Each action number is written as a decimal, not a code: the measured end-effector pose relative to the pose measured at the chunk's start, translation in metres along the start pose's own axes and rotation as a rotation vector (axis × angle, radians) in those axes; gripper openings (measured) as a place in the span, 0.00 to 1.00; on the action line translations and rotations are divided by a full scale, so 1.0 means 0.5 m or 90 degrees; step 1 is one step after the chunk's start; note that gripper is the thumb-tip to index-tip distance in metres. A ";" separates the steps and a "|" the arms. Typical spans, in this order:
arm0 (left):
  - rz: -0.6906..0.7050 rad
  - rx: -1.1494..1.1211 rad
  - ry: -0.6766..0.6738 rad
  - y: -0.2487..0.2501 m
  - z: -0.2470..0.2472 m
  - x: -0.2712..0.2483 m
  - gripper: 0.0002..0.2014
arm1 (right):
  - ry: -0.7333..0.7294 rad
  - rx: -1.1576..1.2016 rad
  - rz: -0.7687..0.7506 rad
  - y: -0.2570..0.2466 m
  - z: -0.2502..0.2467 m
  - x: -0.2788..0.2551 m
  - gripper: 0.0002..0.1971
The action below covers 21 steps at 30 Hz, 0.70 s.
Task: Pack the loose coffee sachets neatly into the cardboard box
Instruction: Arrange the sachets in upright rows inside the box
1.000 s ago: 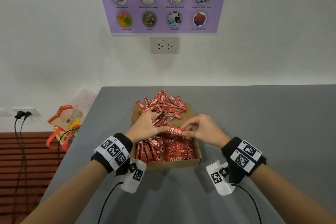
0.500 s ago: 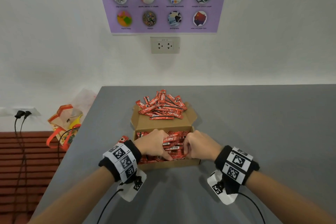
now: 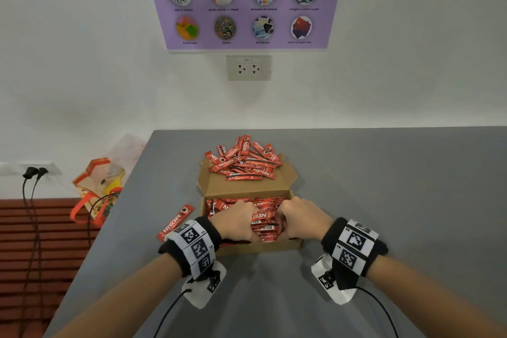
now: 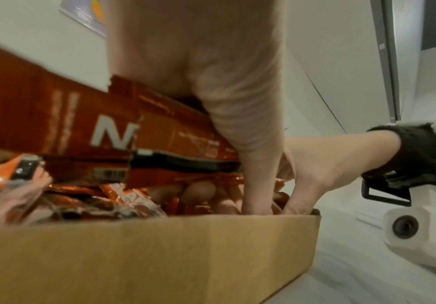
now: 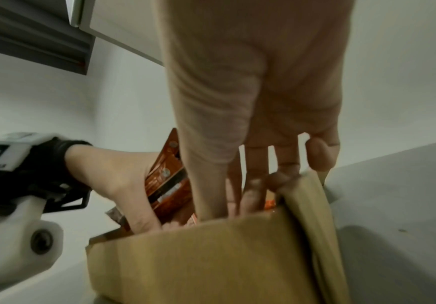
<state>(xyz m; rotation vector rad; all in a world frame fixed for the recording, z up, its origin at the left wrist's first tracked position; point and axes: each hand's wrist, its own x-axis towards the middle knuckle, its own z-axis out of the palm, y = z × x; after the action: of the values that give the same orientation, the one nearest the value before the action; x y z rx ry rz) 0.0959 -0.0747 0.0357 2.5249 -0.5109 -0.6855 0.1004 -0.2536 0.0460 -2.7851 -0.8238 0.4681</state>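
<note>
Your cardboard box (image 3: 255,246) sits on the grey table (image 3: 384,186), packed with red Nescafé sachets (image 3: 263,221). Your left hand (image 3: 237,221) and right hand (image 3: 300,218) are both down inside it, fingers curled around a bundle of sachets between them. More sachets are heaped (image 3: 242,159) on the open lid (image 3: 219,186); one stray sachet (image 3: 175,221) lies left of the box.

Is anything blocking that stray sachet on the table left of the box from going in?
Only the box's left wall. The lone sachet lies flat beside it, partly under the left hand's wristband.
</note>
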 end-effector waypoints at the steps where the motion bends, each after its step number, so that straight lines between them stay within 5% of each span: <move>1: 0.001 -0.004 0.007 -0.001 -0.004 0.000 0.22 | -0.009 0.027 0.005 0.003 -0.006 0.001 0.12; 6: 0.021 -0.051 0.089 0.001 -0.038 -0.005 0.10 | 0.125 0.188 0.049 0.028 -0.034 0.002 0.05; 11: 0.081 -0.062 0.239 0.009 -0.048 0.004 0.23 | 0.236 0.302 0.008 0.004 -0.043 0.011 0.11; 21: 0.089 0.078 0.286 -0.017 -0.030 0.021 0.25 | 0.301 0.344 -0.059 -0.007 -0.034 0.025 0.13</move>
<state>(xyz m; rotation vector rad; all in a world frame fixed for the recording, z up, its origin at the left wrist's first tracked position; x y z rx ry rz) 0.1147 -0.0675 0.0387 2.6116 -0.5700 -0.0282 0.1145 -0.2455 0.0595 -2.2078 -0.5986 -0.0023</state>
